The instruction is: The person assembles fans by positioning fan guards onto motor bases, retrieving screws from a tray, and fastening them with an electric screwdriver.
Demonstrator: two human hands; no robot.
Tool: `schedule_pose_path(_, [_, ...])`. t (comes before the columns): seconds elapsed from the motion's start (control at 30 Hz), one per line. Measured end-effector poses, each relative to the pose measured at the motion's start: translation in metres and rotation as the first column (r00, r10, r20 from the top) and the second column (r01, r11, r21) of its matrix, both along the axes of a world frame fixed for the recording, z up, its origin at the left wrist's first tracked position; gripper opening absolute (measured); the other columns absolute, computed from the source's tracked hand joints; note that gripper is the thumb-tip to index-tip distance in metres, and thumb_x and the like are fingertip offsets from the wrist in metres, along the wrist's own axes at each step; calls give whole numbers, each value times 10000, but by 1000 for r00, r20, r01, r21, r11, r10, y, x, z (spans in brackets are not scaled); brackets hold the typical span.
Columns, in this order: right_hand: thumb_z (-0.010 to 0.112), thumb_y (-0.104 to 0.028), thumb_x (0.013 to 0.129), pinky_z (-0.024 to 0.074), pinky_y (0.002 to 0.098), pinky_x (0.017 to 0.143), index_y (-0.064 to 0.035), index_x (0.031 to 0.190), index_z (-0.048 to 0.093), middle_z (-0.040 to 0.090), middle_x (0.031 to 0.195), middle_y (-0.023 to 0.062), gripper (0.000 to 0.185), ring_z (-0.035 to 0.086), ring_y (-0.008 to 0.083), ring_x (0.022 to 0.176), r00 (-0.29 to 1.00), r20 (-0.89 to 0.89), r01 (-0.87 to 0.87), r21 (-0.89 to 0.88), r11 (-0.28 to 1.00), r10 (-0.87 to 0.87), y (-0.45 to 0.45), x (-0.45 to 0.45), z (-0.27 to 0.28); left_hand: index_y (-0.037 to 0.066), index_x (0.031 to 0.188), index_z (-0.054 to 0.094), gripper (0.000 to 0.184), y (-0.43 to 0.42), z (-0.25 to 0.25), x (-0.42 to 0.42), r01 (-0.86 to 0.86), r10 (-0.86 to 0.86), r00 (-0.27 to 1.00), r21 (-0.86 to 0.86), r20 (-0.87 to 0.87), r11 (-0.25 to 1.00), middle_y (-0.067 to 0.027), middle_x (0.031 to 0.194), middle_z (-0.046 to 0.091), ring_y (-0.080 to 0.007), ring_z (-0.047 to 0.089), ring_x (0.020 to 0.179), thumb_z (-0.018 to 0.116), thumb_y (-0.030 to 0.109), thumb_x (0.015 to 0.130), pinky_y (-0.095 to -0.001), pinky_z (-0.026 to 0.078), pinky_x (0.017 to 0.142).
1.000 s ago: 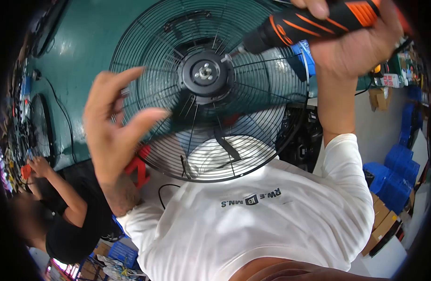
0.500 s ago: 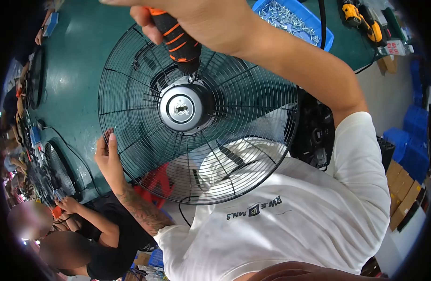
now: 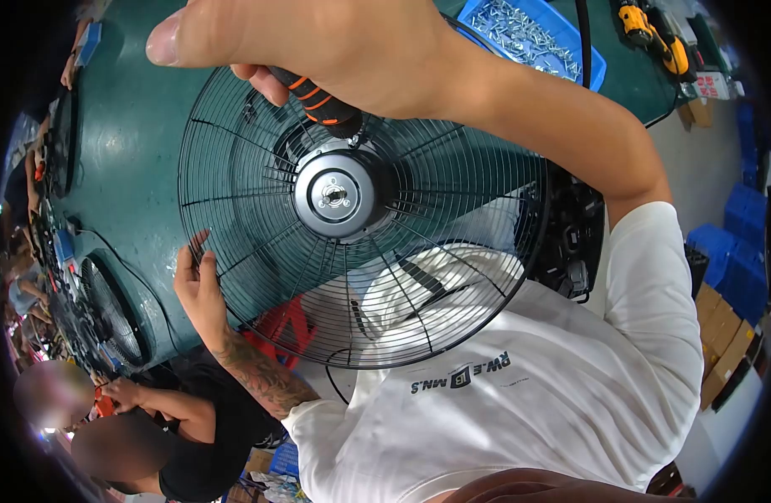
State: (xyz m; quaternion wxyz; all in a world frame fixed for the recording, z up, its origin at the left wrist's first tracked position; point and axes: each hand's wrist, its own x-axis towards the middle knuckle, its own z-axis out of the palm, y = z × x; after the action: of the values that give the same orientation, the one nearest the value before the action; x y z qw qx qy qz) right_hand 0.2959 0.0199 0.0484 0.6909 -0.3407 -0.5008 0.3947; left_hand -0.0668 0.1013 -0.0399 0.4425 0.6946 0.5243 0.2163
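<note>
A round black wire fan guard [image 3: 264,201] lies tilted over the green table's edge, close to the white shirt. A dark motor housing [image 3: 333,197] sits at its centre. My right hand [image 3: 344,50] is wrapped around a black-and-orange power screwdriver [image 3: 323,105], thumb stretched out to the left. The tool's tip meets the upper edge of the housing, where a small shiny part shows. My left hand [image 3: 201,289] holds the guard's left rim between thumb and fingers.
A blue tray [image 3: 593,75] of loose screws lies at the upper right on the green table [image 3: 142,159], with a yellow tool [image 3: 635,23] beyond it. Other fan guards [image 3: 109,310] stand at the left. Co-workers, one in a black shirt [image 3: 188,457], are at the left. Blue bins [image 3: 742,251] and cartons are at the right.
My right hand has brought the screwdriver left and down to the housing. My left hand has gone from free of the guard to its rim. Lately, the guard has shifted slightly right.
</note>
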Motion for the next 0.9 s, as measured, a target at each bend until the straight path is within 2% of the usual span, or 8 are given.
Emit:
schedule_pose_path(0.03, [784, -399, 827, 513, 325, 710, -35, 1015, 669, 650, 789, 41, 426, 611, 143, 710, 984, 91, 167, -173, 971, -153, -8, -5, 6, -40, 1233, 669, 275, 0, 0, 1, -9, 9, 1000, 3, -5, 1000, 90, 793, 431, -3, 310, 644, 565, -3, 981, -207, 215, 570])
schedule_pose_path(0.27, [858, -368, 773, 485, 294, 654, -38, 901, 688, 648, 731, 1, 392, 595, 114, 667, 945, 295, 193, -149, 970, -143, -10, -15, 14, -40, 1222, 675, 286, 1, -6, -1, -22, 22, 999, 6, 37, 1000, 81, 814, 438, -3, 313, 648, 560, -20, 962, -202, 221, 573])
schedule_pose_path(0.5, [843, -286, 830, 462, 244, 609, -58, 848, 682, 620, 713, -49, 280, 567, 48, 640, 939, 275, 229, -49, 972, -207, -15, -30, 7, -51, 1188, 686, 283, -2, -5, 2, -67, 67, 995, -11, 73, 998, 67, 869, 461, -23, 343, 700, 568, -3, 935, -211, 271, 617])
schedule_pose_path(0.57, [851, -280, 826, 477, 234, 609, -68, 832, 688, 612, 710, -53, 267, 588, 48, 643, 952, 209, 266, -204, 942, -224, -20, -34, 14, -57, 1169, 685, 277, -1, -6, 1, -27, 26, 995, 4, 91, 1000, 55, 903, 474, -43, 374, 748, 579, 14, 923, -224, 313, 666])
schedule_pose_path(0.67, [785, -296, 894, 495, 234, 612, -40, 933, 687, 619, 747, -15, 277, 614, 64, 656, 987, 140, 109, -204, 973, -81, -23, -31, 1, -62, 1148, 686, 274, -3, -6, 1, -64, 67, 987, -24, 144, 998, 33, 905, 482, -60, 398, 771, 579, 11, 907, -231, 333, 688])
schedule_pose_path(0.77, [684, -391, 956, 514, 266, 633, 6, 1085, 645, 625, 795, 49, 419, 629, 118, 667, 987, 144, 86, -152, 985, -64, -27, -17, -13, -66, 1133, 692, 269, -8, -10, 1, -74, 78, 974, -25, 214, 997, 20, 907, 482, -63, 401, 768, 579, 7, 900, -230, 324, 678])
schedule_pose_path(0.83, [599, -636, 901, 463, 376, 750, -12, 1284, 546, 563, 911, 85, 735, 575, 187, 716, 975, 211, -23, -196, 980, 65, -28, -6, -9, -66, 1124, 696, 262, -8, -7, 3, -88, 96, 972, -45, 215, 995, 24, 900, 469, -59, 390, 761, 579, 9, 901, -232, 310, 665])
schedule_pose_path(0.9, [580, -670, 905, 471, 370, 698, -3, 1280, 539, 555, 855, 74, 767, 581, 184, 692, 973, 216, -36, -200, 979, 80, -24, -3, -10, -67, 1120, 697, 259, -9, -5, 6, -101, 111, 968, -56, 226, 993, 27, 891, 459, -58, 383, 755, 577, 9, 902, -232, 302, 660])
